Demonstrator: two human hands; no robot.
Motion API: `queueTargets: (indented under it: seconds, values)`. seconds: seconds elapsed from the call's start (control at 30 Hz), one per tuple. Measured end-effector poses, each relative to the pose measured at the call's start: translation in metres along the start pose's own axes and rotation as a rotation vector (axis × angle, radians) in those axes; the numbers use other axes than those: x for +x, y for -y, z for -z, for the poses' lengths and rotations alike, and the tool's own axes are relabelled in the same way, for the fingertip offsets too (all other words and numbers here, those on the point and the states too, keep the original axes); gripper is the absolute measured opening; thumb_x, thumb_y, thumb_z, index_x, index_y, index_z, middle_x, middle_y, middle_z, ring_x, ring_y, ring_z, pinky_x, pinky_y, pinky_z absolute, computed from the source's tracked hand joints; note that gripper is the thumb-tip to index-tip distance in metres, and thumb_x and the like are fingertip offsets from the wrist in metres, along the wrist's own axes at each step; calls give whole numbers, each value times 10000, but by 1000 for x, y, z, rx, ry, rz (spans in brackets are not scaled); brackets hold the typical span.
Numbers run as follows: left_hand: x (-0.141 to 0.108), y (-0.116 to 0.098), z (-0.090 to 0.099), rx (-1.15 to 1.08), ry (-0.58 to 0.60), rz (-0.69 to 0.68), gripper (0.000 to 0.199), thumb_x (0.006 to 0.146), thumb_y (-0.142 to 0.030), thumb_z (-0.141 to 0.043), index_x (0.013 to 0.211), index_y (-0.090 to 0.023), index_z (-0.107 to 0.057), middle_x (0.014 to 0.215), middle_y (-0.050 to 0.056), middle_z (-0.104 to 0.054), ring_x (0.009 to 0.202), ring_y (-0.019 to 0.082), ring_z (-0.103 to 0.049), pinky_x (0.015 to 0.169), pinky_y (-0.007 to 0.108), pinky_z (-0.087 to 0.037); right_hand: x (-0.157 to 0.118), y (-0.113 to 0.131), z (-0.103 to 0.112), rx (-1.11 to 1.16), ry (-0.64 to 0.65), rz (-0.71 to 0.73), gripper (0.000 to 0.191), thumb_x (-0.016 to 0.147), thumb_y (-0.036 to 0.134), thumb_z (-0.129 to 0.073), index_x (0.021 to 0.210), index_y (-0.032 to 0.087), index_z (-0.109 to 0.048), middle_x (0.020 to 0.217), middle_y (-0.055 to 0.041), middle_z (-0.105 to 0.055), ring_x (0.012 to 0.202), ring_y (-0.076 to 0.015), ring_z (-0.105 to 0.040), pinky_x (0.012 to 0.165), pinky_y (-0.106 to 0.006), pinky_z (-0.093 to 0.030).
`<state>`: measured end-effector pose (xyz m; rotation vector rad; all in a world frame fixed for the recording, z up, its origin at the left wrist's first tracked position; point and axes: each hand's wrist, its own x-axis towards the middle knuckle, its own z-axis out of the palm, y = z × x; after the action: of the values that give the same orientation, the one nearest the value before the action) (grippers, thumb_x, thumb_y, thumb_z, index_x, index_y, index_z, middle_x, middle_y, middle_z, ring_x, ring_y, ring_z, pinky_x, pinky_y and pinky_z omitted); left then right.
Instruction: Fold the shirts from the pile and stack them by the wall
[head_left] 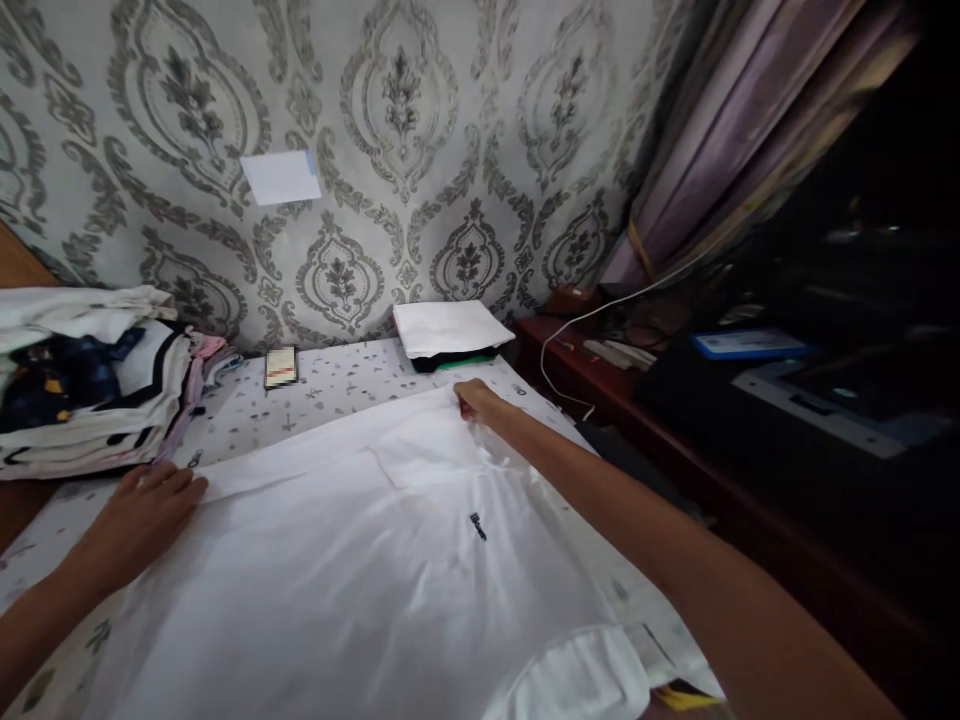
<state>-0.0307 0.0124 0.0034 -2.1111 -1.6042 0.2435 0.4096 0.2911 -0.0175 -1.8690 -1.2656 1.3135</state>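
Note:
A white shirt point(322, 570) with a small black print is spread over the patterned bed sheet, its far edge drawn into a nearly straight line. At the far left corner, my left hand point(154, 505) has its fingers bent over the cloth; their tips are partly hidden. The right hand point(474, 398) pinches the far right corner, closed on the fabric. Light creases run across the shirt, and a gathered, curved part point(574, 680) lies at the lower right.
A stack of folded clothes point(97, 390) stands at the left. Against the wall lies a folded white cloth point(450, 328) over darker pieces. A phone point(281, 367) rests on the sheet point(337, 375). On the right are a dark red ledge point(559, 350), a white cable point(544, 365) and a curtain point(720, 130).

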Motion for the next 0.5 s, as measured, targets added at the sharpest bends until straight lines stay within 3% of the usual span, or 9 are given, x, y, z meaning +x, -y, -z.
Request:
queueTargets:
  seconds: [0.1, 0.2, 0.27, 0.33, 0.43, 0.5]
  values:
    - [-7, -7, -8, -39, -9, 13, 423, 929, -181, -320, 928, -229, -741, 924, 93, -757, 958, 316, -652, 905, 491, -417, -1, 6, 1, -63, -51, 9, 232, 828, 320, -766, 787, 119, -658, 664, -71, -638, 657, -210, -658, 524, -264, -502]
    - [-11, -11, -13, -94, 3, 45, 467, 898, -172, -302, 945, -254, -759, 960, 97, -768, 991, 326, -661, 926, 512, -431, 0, 10, 1, -86, -103, 22, 194, 701, 129, -832, 700, 135, -638, 598, -48, -596, 650, -217, -655, 497, -237, -453]
    - [-13, -11, -13, -144, 18, 71, 464, 879, -201, -312, 945, -275, -766, 966, 95, -774, 1002, 333, -664, 926, 522, -445, 1, 12, 2, -51, -110, 26, 165, 710, 59, -798, 721, 128, -649, 648, -45, -613, 686, -197, -656, 525, -224, -464]
    - [-15, -11, -12, -184, 20, 111, 455, 863, -243, -322, 929, -286, -770, 969, 97, -776, 1011, 341, -663, 931, 537, -453, 3, 14, 4, 24, -91, 21, 97, 796, 121, -763, 843, 118, -678, 789, -58, -662, 757, -182, -662, 601, -238, -515]
    - [-16, -11, -11, -191, -4, 151, 461, 848, -295, -316, 897, -285, -774, 994, 108, -776, 1014, 350, -666, 930, 548, -467, 5, 15, 8, 183, -21, -1, 288, 943, 322, -650, 1172, 147, -636, 1144, -89, -657, 963, -202, -659, 808, -370, -576]
    - [-16, -11, -13, -167, -43, 144, 490, 850, -322, -292, 879, -281, -779, 1034, 115, -777, 1028, 359, -671, 914, 550, -480, 5, 13, 9, 298, 24, -5, 373, 969, 378, -608, 1280, 174, -584, 1269, -97, -610, 1058, -224, -637, 885, -443, -563]
